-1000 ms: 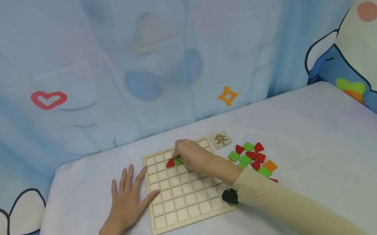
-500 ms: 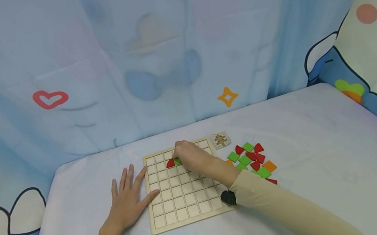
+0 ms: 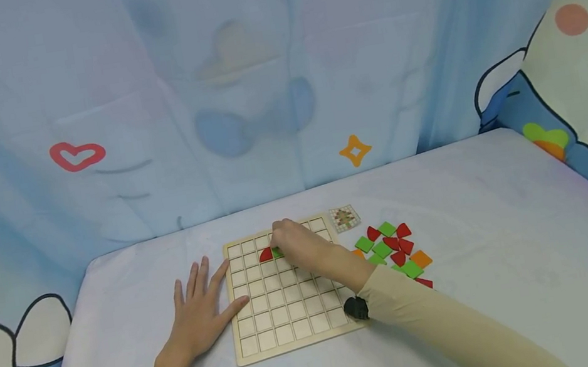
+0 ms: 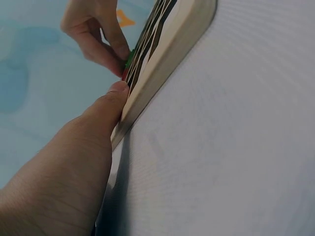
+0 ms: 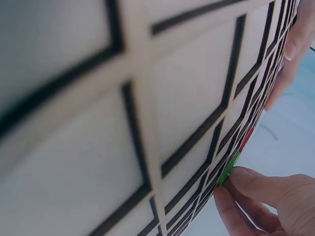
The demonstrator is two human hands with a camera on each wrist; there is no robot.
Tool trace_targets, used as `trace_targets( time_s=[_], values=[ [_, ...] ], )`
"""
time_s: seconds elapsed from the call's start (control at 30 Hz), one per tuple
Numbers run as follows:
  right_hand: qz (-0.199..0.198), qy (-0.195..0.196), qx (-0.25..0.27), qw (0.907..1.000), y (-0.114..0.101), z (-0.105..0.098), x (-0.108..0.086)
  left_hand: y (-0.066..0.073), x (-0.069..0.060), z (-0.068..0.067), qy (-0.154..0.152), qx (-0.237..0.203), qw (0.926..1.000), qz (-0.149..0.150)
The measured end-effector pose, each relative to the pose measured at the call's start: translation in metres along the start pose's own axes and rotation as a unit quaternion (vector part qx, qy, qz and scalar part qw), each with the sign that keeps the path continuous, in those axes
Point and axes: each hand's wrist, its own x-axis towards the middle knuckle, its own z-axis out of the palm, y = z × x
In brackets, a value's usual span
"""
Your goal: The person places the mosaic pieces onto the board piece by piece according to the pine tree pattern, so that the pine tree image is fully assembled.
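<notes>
A square wooden grid board [image 3: 285, 353] lies on the white cloth. The left hand [image 3: 198, 320], fingers spread, rests beside it, with thumb and index fingertip at its left edge. Over the upper part of the board, the right hand [image 3: 303, 247] pinches a green square piece [image 3: 277, 252] between thumb and fingers; the right wrist view shows this green piece [image 5: 229, 169] at the board's surface. Directly left of it sits a red quarter-round piece [image 3: 266, 255] in a cell. The right hand partly hides the green piece in the head view.
Right of the board lie loose green squares [image 3: 382, 249], red pieces [image 3: 399, 258] and orange squares [image 3: 421, 259]. A small patterned card [image 3: 345, 218] is by the board's upper right corner. A blue printed curtain [image 3: 173, 100] hangs behind the cloth-covered table [image 3: 481, 212].
The right forearm has shifted very slightly left since a second ago, uncovering a little more of the loose pieces. The left hand has stayed in place.
</notes>
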Motion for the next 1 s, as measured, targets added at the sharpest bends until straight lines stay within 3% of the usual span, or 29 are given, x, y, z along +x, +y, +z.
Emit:
trace_targets(
  time_s=[0.2,0.3,0.5,0.73,1.0],
  values=[
    [0.004,-0.013,0.101,0.9948,0.005,-0.008,-0.011,0.0,0.0,0.0,-0.006,0.003,1.0,-0.004],
    [0.01,-0.022,0.126,0.9918,0.006,-0.013,-0.02,0.0,0.0,0.0,-0.006,0.004,1.0,-0.003],
    [0.011,-0.038,0.094,0.9947,0.008,-0.02,-0.048,0.0,0.0,0.0,0.001,0.0,1.0,0.003],
    [-0.032,-0.029,0.105,0.9935,0.03,-0.033,-0.101,-0.001,0.001,0.002,-0.006,0.001,1.0,-0.001],
    [0.011,-0.036,0.063,0.9973,0.057,-0.049,-0.162,0.002,0.0,0.0,0.001,0.006,1.0,0.001]
  ],
)
